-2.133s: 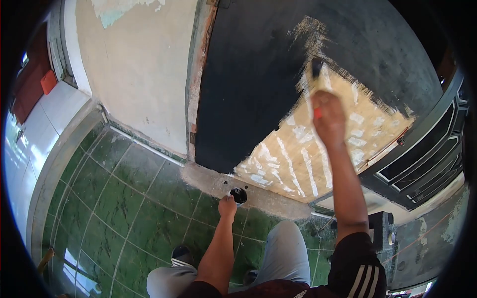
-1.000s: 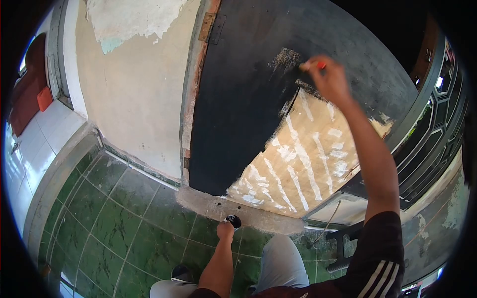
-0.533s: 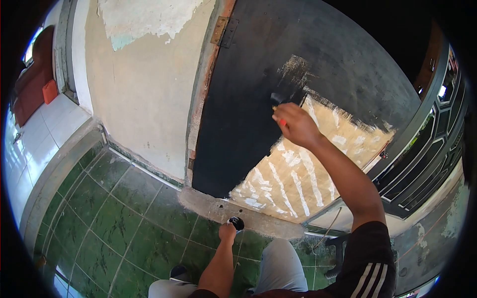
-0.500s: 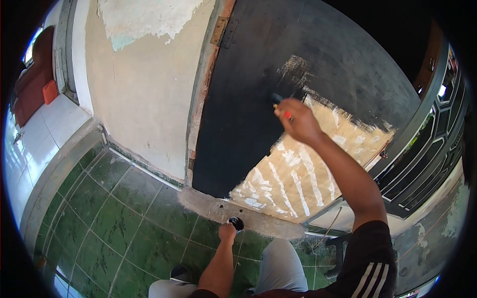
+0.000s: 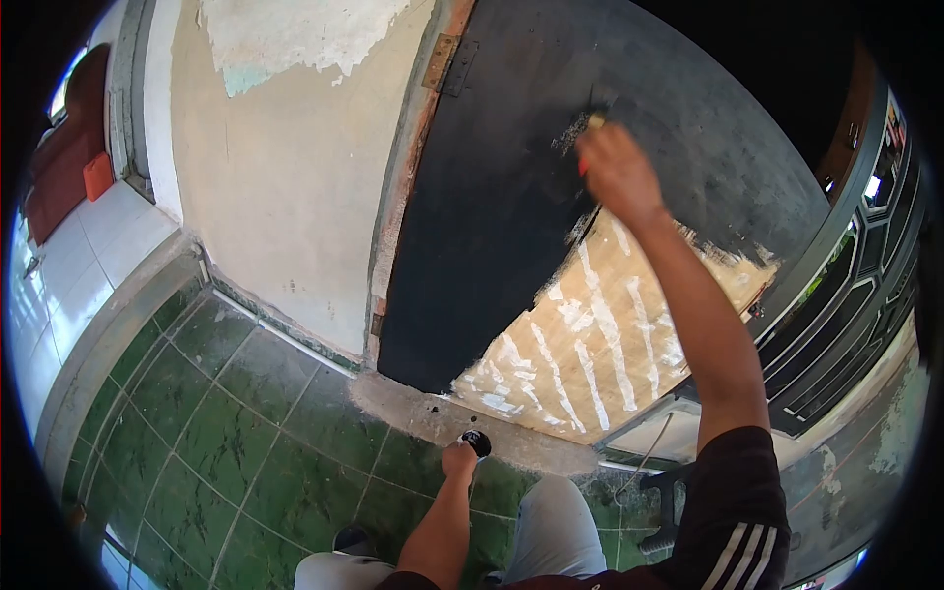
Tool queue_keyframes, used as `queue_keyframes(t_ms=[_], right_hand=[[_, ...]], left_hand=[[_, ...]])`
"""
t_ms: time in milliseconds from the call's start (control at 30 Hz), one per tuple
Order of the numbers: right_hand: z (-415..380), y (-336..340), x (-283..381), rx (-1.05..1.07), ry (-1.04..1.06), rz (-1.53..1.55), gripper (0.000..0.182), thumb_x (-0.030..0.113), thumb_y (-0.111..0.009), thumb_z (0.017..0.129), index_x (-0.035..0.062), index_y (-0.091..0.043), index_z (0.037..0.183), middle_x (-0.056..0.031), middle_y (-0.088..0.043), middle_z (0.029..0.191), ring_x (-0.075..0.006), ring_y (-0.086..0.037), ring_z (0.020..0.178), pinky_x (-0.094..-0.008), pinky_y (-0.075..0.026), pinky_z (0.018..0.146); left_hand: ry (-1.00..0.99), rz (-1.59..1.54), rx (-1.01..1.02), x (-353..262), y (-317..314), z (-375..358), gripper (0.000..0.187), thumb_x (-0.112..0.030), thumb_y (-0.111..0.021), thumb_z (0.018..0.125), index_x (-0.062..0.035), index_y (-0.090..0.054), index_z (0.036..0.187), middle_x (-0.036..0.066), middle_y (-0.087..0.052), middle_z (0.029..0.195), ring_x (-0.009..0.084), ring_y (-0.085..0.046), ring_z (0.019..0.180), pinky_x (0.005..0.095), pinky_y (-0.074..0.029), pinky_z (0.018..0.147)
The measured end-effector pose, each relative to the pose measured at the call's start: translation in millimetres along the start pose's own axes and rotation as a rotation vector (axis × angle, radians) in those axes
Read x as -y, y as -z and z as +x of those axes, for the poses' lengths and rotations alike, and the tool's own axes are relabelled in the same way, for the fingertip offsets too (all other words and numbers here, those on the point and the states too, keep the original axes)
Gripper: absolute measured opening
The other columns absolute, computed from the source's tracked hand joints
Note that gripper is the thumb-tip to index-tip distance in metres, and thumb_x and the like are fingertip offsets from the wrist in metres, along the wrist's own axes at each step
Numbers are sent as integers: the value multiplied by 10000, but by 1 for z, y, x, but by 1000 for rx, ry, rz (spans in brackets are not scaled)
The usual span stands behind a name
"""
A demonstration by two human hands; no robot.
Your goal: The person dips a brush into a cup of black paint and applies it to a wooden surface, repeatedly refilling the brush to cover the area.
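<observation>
Green floor tiles (image 5: 226, 433), peeling plaster wall (image 5: 285, 167), red box (image 5: 97, 175) far left, metal gate (image 5: 851, 295) right.

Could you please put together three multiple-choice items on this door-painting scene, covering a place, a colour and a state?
1. Where is the right hand?
A. raised against the door
B. on the floor tiles
C. on the knee

2. What colour is the fresh paint on the door?
A. white
B. green
C. black

3. What is the left hand doing?
A. hanging free
B. gripping a small paint tin
C. pressing the wall

Answers: 1 A, it holds a brush high on the door; 2 C, black covers the pale bare patch; 3 B, fingers close on the tin.
</observation>
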State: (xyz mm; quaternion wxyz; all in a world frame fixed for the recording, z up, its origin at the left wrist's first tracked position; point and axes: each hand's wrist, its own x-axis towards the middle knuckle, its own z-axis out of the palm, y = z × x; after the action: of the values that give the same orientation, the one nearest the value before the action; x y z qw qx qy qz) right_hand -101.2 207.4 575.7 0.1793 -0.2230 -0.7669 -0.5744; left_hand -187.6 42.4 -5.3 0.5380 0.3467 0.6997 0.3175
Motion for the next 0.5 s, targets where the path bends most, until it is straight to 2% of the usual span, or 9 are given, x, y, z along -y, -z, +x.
queue_keyframes(t_ms=[67, 133, 200, 300, 367, 433, 500], right_hand=[[-21, -10, 40, 67, 122, 30, 276, 65, -658, 766, 41, -692, 1039, -82, -638, 1081, -279, -620, 1052, -367, -560, 923], [-30, -10, 72, 106, 105, 150, 250, 77, -676, 791, 43, -698, 1037, -81, -631, 1073, -264, -619, 1061, -358, -552, 945], [-24, -1, 81, 107, -43, 409, 164, 76, -685, 884, 17, -700, 1037, -83, -692, 1012, -221, -671, 936, -335, -569, 881], [5, 18, 63, 110, -728, 911, 124, 113, -682, 966, 1, -713, 1010, -102, -744, 920, -175, -689, 762, -330, -570, 752], [14, 5, 22, -56, -793, 757, 172, 220, -755, 981, 48, -752, 992, -17, -701, 739, -52, -553, 659, -248, -466, 615], [22, 0, -15, -157, -770, 689, 144, 152, -692, 994, 22, -745, 964, -131, -752, 887, -168, -668, 663, -352, -532, 627], [41, 31, -18, -268, -667, 505, 94, 111, -695, 966, 30, -741, 977, -130, -739, 948, -210, -680, 740, -357, -543, 672]], left_hand=[[-7, 27, 13, 0, 2, 1, 403, -292, -520, 1024, 9, -725, 1196, 263, -713, 1217, 441, -683, 1125, 498, -542, 955], [-22, 45, 15, -2, 4, 3, 398, -289, -528, 1021, 11, -725, 1193, 267, -713, 1213, 443, -684, 1120, 498, -543, 949], [-46, 57, 4, -2, 9, 3, 393, -286, -537, 1019, 14, -726, 1187, 271, -712, 1210, 444, -686, 1114, 498, -545, 943], [-33, 35, 7, -2, 13, 3, 387, -287, -537, 1020, 17, -728, 1167, 272, -713, 1201, 447, -688, 1103, 500, -548, 934], [-42, 18, -31, 5, 11, 7, 385, -285, -529, 1024, 16, -727, 1160, 273, -714, 1194, 448, -689, 1102, 504, -549, 934], [-33, 21, -39, 6, 12, 5, 387, -282, -520, 1025, 18, -727, 1154, 275, -713, 1193, 450, -688, 1104, 506, -548, 937], [-7, 41, -19, -4, 18, -4, 392, -280, -511, 1025, 22, -726, 1150, 278, -710, 1199, 453, -686, 1109, 507, -547, 945]])
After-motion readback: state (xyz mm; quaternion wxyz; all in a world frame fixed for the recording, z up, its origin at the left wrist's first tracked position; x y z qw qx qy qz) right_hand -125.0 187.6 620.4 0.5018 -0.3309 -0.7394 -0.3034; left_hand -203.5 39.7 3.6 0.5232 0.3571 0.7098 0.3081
